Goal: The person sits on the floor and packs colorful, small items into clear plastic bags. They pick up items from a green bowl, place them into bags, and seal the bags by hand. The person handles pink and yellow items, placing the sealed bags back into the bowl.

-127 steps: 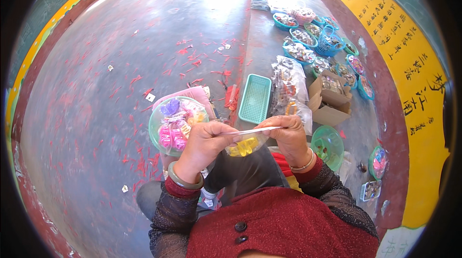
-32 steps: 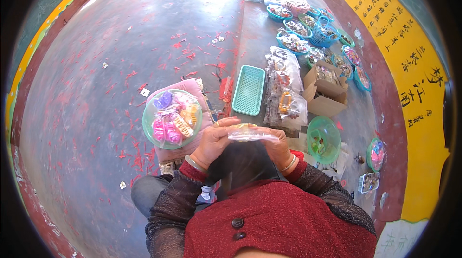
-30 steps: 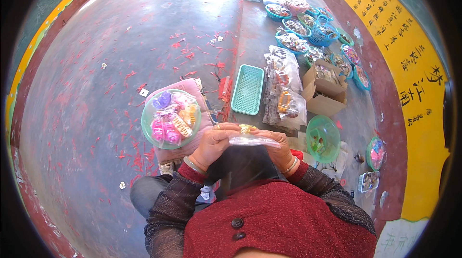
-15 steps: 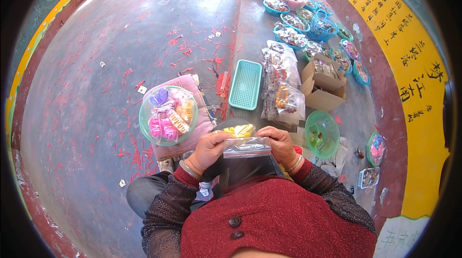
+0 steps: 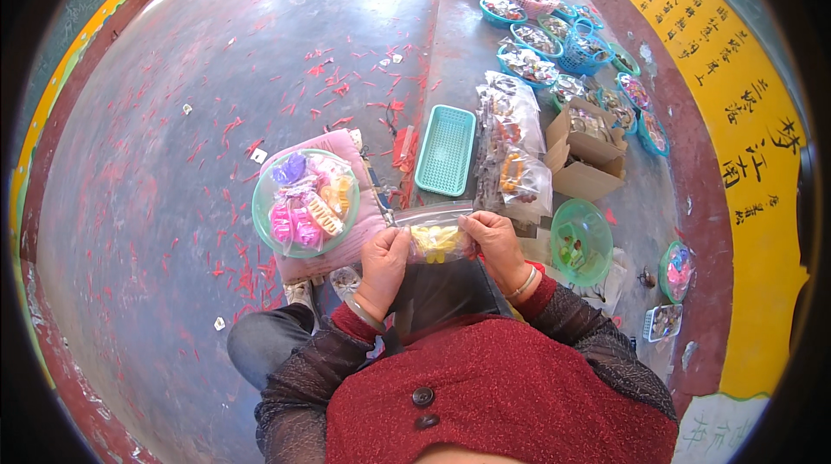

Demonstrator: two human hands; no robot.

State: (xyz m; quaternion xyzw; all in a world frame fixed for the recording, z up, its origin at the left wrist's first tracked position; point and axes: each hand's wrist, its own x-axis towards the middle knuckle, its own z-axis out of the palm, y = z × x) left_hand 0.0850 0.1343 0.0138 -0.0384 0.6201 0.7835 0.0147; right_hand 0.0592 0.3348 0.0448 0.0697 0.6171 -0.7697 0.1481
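Observation:
Stretched between my two hands, above my lap, is a clear zip bag with yellow pieces inside, perhaps a hair clip. My left hand pinches one side of it, thumb on top. The opposite side is gripped by my right hand, between thumb and fingers. To the left, a round pale-green basin rests on a pink cushion. In it lie bagged hair claws in pink, purple, orange and cream.
Ahead stands an oblong turquoise basket. Right of it lie stacked clear bags, a cardboard box and a green basin with a few small items. Several filled baskets line the far right. Red scraps litter the floor.
The bag has been turned round: its zip edge was nearest me and now the yellow pieces are lower, with clear film above. My left hand has shifted and turned more upright.

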